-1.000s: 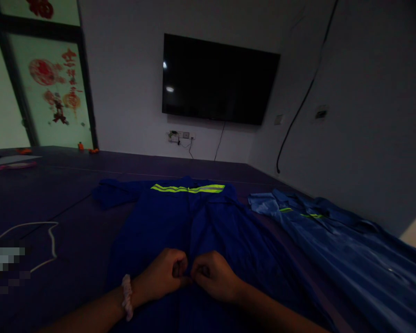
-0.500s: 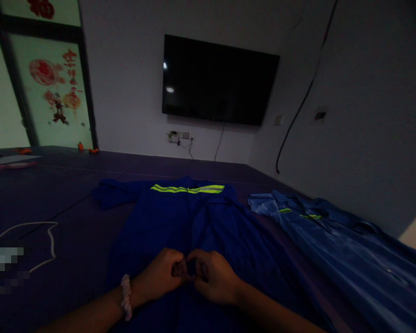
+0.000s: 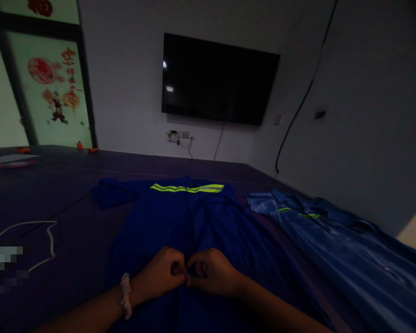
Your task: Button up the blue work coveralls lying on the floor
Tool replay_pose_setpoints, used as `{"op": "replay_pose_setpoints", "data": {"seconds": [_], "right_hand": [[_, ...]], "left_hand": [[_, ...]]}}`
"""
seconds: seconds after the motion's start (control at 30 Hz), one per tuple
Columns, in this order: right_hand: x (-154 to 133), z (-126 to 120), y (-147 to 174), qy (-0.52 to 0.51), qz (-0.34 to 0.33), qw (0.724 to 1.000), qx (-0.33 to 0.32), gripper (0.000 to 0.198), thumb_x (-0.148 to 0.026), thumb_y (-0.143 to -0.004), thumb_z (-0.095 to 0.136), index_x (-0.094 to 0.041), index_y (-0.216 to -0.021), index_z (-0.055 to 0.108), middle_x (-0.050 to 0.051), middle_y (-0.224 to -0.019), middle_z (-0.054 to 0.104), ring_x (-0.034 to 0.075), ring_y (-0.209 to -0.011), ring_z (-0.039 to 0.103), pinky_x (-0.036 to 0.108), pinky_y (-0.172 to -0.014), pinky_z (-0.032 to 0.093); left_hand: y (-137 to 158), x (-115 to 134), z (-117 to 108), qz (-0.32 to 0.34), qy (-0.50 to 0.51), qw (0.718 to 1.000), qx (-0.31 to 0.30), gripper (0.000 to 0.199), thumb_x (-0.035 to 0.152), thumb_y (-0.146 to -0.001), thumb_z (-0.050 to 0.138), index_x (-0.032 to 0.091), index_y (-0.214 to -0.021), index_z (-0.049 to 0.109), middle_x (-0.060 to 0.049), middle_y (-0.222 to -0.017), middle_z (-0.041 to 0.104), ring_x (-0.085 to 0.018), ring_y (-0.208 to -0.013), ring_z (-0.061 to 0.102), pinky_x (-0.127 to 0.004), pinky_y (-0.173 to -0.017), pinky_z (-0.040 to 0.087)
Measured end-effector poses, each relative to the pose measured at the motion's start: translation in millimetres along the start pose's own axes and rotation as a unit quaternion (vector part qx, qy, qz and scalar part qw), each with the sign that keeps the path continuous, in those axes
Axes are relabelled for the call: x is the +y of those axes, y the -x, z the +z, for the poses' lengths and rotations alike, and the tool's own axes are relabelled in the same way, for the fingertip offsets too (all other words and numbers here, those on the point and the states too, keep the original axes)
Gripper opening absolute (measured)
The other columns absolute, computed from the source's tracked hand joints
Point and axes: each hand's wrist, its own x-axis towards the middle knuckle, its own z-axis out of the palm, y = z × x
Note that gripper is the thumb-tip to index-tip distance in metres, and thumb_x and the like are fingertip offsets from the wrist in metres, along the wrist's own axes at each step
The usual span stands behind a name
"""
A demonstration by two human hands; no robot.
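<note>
A dark blue work jacket (image 3: 152,226) lies spread front side up, with a yellow-green reflective stripe (image 3: 206,188) across its chest and one sleeve out to the left. Its lower end runs out of view, so its full length cannot be told. My left hand (image 3: 166,270) and my right hand (image 3: 215,273) meet over its front closure. Both are closed, thumb and fingers pinched at the cloth edge with the fingertips nearly touching. Whatever small part lies between the fingers is too dark to make out. A pale scrunchie (image 3: 126,296) circles my left wrist.
A second, lighter blue garment (image 3: 319,249) with reflective strips lies along the right. At the left are a white cable (image 3: 52,240) and a blurred-out item. Beyond, a television (image 3: 218,78) hangs on the wall, with sockets below. Small orange objects (image 3: 93,150) sit near the glass door.
My right hand has shifted slightly, its thumb and fingertips closer to the left hand's, and the gap between the hands has narrowed. The garments lie as before.
</note>
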Motion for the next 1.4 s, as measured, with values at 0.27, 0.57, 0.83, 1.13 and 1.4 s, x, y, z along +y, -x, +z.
{"op": "replay_pose_setpoints", "data": {"seconds": [0.27, 0.57, 0.83, 1.13, 1.4], "right_hand": [[9, 5, -3, -0.06, 0.046, 0.997, 0.019, 0.036, -0.035, -0.055, 0.078, -0.017, -0.084, 0.065, -0.006, -0.054, 0.053, 0.007, -0.046, 0.045, 0.018, -0.044, 0.027], [14, 8, -4, -0.046, 0.05, 0.997, 0.022, 0.036, -0.039, -0.056, 0.077, -0.017, -0.081, 0.064, -0.003, -0.06, 0.06, 0.009, -0.052, 0.053, 0.018, -0.047, 0.031], [16, 9, -4, -0.066, 0.053, 0.996, 0.029, 0.033, -0.034, -0.055, 0.079, -0.016, -0.079, 0.065, -0.003, -0.059, 0.06, 0.008, -0.051, 0.052, 0.017, -0.046, 0.031], [12, -6, -6, -0.09, 0.004, 0.996, -0.029, 0.02, -0.029, -0.071, 0.066, -0.016, -0.087, 0.07, -0.001, -0.061, 0.059, 0.008, -0.052, 0.051, 0.017, -0.049, 0.035], [8, -3, -6, -0.046, 0.022, 0.999, 0.001, 0.012, -0.02, -0.07, 0.066, -0.016, -0.08, 0.068, 0.0, -0.067, 0.063, 0.01, -0.058, 0.056, 0.017, -0.052, 0.037]], "left_hand": [[0, -1, 1, -0.008, 0.028, 1.0, -0.001, 0.009, 0.022, -0.062, 0.06, 0.013, -0.061, 0.059, 0.003, -0.057, 0.055, -0.008, -0.055, 0.047, -0.019, -0.052, 0.031], [-1, -3, 2, -0.005, 0.029, 1.0, 0.003, 0.009, 0.022, -0.062, 0.06, 0.013, -0.063, 0.061, 0.002, -0.059, 0.057, -0.008, -0.057, 0.048, -0.019, -0.052, 0.031], [-1, -5, 3, -0.002, 0.047, 0.999, 0.006, 0.009, 0.022, -0.062, 0.06, 0.013, -0.061, 0.06, 0.002, -0.058, 0.057, -0.009, -0.056, 0.048, -0.02, -0.051, 0.031], [1, -2, 0, -0.017, 0.068, 0.997, -0.017, 0.009, 0.022, -0.062, 0.06, 0.013, -0.065, 0.059, 0.004, -0.057, 0.054, -0.007, -0.055, 0.046, -0.019, -0.051, 0.031], [-1, -3, 1, -0.012, 0.051, 0.998, -0.023, 0.011, 0.023, -0.063, 0.06, 0.013, -0.068, 0.058, 0.004, -0.057, 0.052, -0.008, -0.055, 0.046, -0.019, -0.051, 0.031]]}}
